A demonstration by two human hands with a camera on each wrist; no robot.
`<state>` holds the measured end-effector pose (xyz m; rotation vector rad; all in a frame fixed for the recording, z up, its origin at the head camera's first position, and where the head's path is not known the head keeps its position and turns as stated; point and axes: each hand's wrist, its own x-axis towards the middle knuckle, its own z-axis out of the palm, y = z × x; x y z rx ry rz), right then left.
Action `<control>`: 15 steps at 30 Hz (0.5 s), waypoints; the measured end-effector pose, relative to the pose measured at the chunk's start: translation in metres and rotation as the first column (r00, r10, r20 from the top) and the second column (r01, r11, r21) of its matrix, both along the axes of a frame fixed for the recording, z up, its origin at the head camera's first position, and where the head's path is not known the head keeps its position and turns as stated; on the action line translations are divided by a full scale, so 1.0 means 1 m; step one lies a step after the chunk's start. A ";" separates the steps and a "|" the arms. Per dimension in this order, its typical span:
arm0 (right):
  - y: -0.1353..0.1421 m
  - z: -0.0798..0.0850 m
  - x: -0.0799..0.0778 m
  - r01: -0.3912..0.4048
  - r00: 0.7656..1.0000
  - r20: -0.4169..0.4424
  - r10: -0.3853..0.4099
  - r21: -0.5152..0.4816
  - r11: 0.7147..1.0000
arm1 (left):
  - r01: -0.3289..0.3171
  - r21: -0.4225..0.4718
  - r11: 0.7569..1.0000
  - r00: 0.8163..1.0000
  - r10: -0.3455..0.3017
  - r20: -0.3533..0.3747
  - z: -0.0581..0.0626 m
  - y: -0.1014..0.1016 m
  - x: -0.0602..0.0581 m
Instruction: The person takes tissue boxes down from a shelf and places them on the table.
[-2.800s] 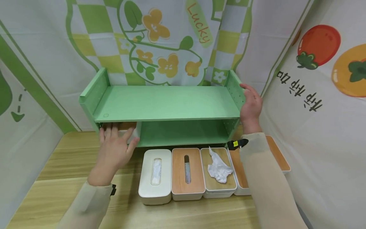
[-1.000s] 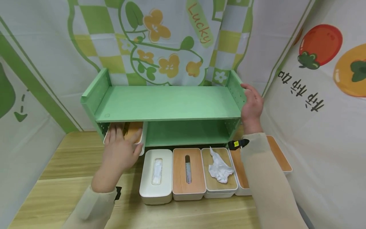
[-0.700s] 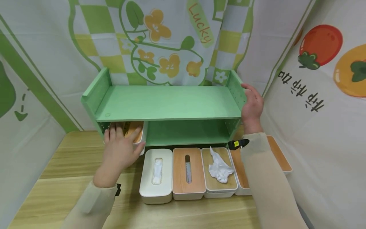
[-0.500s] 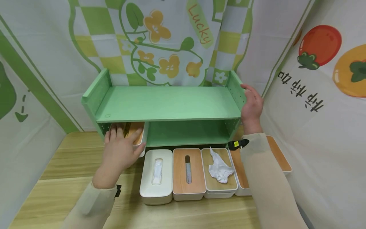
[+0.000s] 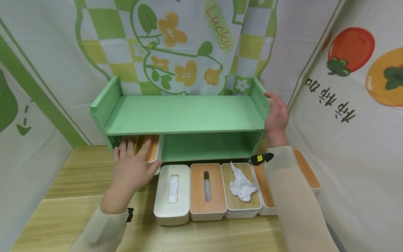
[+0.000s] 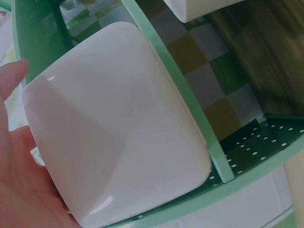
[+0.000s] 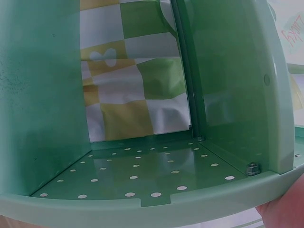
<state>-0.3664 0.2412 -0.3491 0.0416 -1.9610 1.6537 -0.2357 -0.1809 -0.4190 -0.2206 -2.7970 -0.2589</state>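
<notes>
In the head view my left hand (image 5: 130, 171) lies over the wood-lidded tissue box (image 5: 153, 148) at the left of the lower shelf. Its fingers are spread and straight on the lid, beside a slot showing something dark and yellow. The box's front juts past the shelf edge. From the left wrist, the box's smooth white end (image 6: 114, 128) fills the middle, with hand parts along its left side. My right hand (image 5: 276, 120) holds the right side panel of the green shelf rack (image 5: 189, 112), fingers hooked at its edge; in the right wrist view only a bit of hand shows.
A row of tissue boxes stands before the rack: a cream box (image 5: 163, 210), a wood-lidded box (image 5: 196, 189), and a box with a crumpled tissue (image 5: 242, 187) on top. Further wood-lidded boxes (image 5: 305, 171) are partly behind the right sleeve. Printed cloth hangs behind.
Since the oldest frame, the tissue box under my left hand has come forward and slightly right, out past the shelf edge. Lately the left fingers have shifted a little on it. My right hand stays put.
</notes>
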 end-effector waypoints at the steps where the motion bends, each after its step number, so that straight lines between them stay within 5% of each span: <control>1: 0.000 0.000 0.000 -0.003 1.000 -0.001 0.003 -0.001 1.000 | -0.003 0.022 1.000 1.000 0.003 -0.003 -0.001 -0.001 0.001; 5: -0.001 0.000 0.000 0.000 1.000 -0.003 0.000 0.002 1.000 | 0.012 0.159 0.987 0.996 0.003 -0.092 -0.006 -0.006 0.009; 9: -0.001 0.000 0.000 0.008 1.000 0.002 -0.008 0.001 1.000 | 0.036 0.321 0.946 0.975 0.037 -0.219 -0.015 -0.016 0.014; 12: -0.001 -0.001 0.000 0.011 1.000 0.003 -0.011 0.003 1.000 | 0.014 0.461 0.887 0.972 0.096 -0.213 -0.019 -0.025 0.017; 15: 0.000 -0.001 0.000 0.014 1.000 0.000 -0.014 0.012 1.000 | -0.083 0.598 0.797 0.985 0.159 -0.074 -0.016 -0.032 0.022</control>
